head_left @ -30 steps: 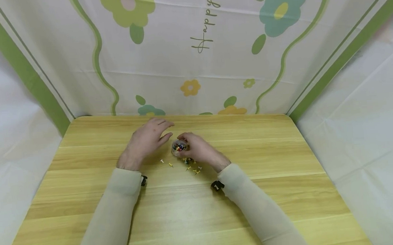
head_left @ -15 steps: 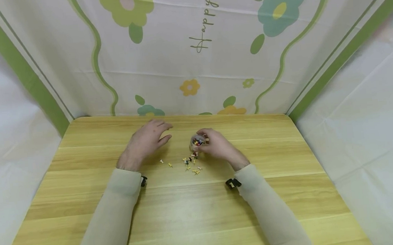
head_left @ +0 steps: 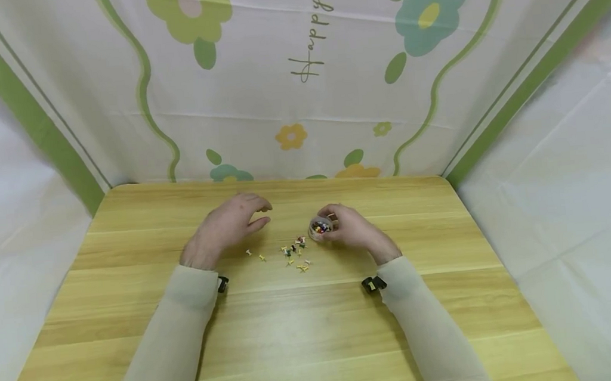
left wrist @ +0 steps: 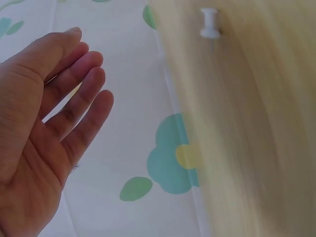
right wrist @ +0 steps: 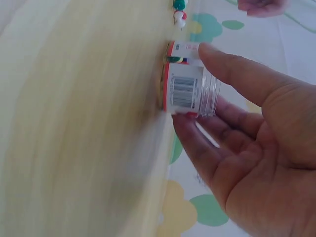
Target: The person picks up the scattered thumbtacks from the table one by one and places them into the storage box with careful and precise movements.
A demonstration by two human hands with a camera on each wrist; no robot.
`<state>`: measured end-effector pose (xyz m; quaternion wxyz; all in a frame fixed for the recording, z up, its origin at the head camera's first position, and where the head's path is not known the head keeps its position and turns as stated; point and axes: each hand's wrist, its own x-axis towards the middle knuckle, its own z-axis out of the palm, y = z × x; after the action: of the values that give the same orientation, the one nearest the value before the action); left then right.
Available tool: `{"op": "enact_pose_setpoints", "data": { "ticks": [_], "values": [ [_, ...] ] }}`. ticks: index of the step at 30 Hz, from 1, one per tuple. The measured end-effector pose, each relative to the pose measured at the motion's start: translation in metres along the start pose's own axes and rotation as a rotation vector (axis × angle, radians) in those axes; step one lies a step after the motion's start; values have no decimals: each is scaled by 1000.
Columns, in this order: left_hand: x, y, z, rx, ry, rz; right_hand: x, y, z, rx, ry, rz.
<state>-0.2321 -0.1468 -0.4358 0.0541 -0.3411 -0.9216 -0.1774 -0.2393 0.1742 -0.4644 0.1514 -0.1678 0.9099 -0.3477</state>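
Observation:
A small clear plastic jar [right wrist: 185, 89] with a barcode label holds several coloured push pins. My right hand [head_left: 350, 227] grips it between thumb and fingers, and it stands upright on the table, open at the top. Just left of the jar, loose push pins [head_left: 289, 252] lie scattered in yellow, white, red and dark colours. My left hand [head_left: 230, 223] hovers at the left with fingers loosely bent and nothing in them; the left wrist view shows its bare palm. Nearest to it lie a white push pin [left wrist: 210, 23] and a yellow push pin [head_left: 262, 258].
The wooden table [head_left: 274, 342] ends at the back against a white cloth [head_left: 254, 87] printed with flowers. White cloth walls [head_left: 19, 177] also hang at both sides. Dark wrist cameras [head_left: 373, 284] sit at both cuffs.
My right hand has carried the jar to the right, away from my left hand, uncovering more of the loose push pins. The left hand has hardly moved.

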Motion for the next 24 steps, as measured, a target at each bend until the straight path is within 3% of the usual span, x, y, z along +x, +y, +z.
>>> {"op": "enact_pose_setpoints", "data": {
  "ticks": [10,19,24],
  "values": [
    [-3,10,-1,-46,-133,12,3,17,-5,161,-112,-119],
    [-8,8,-5,-163,-311,74,1,24,-10,227,-242,-172],
    [-12,3,-7,-134,-366,106,1,27,-10,223,-259,-171]
  ]
}}
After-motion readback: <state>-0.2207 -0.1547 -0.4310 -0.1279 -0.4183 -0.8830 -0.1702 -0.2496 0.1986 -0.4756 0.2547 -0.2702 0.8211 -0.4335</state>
